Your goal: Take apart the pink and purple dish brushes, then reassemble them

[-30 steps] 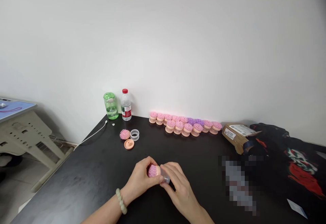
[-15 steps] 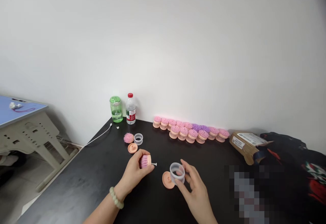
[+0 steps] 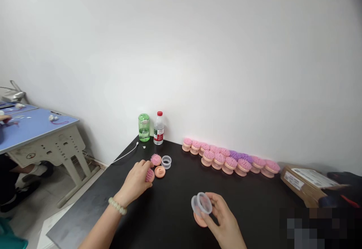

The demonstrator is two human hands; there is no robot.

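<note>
Wrapped in my left hand (image 3: 137,181) is a pink bristle head (image 3: 149,175), low over the black table beside the other loose parts. There, a second pink bristle head (image 3: 155,160), a clear ring (image 3: 166,162) and a peach disc (image 3: 160,171) lie close together. My right hand (image 3: 222,219) pinches a clear flanged ring (image 3: 204,203) between thumb and fingers, tilted. Another peach disc (image 3: 199,220) shows partly beneath that ring.
Finished-looking pink and purple brushes (image 3: 230,163) line the wall. A green bottle (image 3: 144,128), a water bottle (image 3: 158,129) and a white cable (image 3: 124,154) are at the back left. A cardboard package (image 3: 307,183) sits right. Another person's hand (image 3: 5,118) shows at the blue desk (image 3: 34,126).
My left hand has moved left with the bristle head, toward the loose parts. The clear ring in my right hand has turned on its side. The view has shifted left.
</note>
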